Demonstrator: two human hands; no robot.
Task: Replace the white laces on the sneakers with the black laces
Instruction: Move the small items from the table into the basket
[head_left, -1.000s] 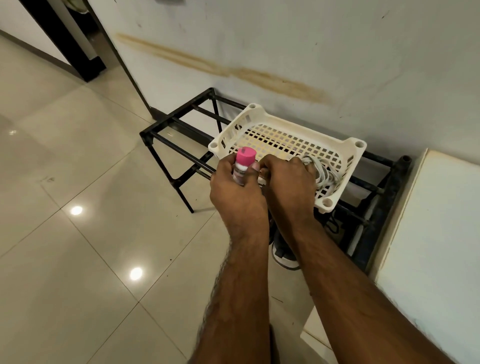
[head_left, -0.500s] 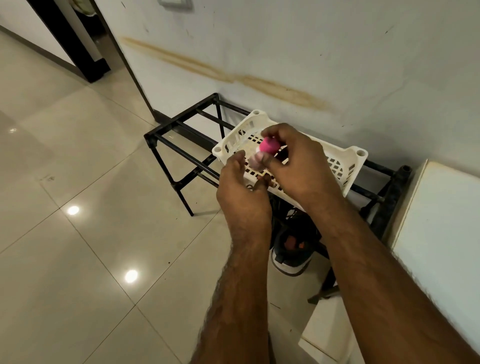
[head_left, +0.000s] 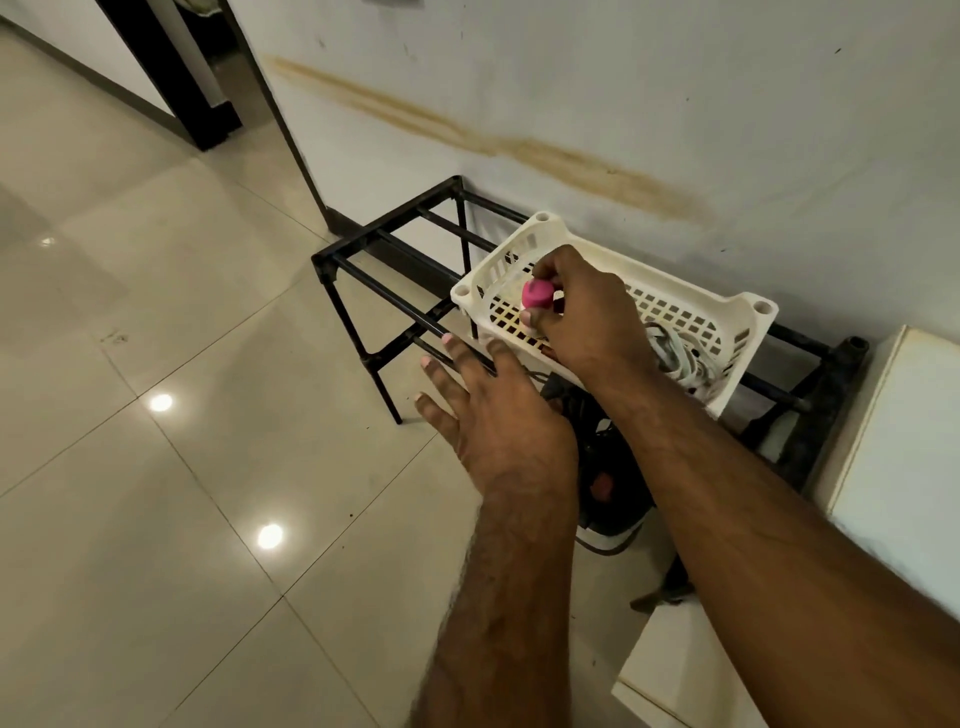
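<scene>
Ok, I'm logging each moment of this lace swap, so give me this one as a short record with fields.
left hand: open, fingers spread, holding nothing, in front of the rack
right hand: pinching the pink-capped bottle over the basket
basket: white slotted plastic, resting on the black rack
in basket: a bundle of white laces at its right end
below rack: a dark shoe, partly hidden by the arms
black laces: not identifiable
task state: no lacing under way
</scene>
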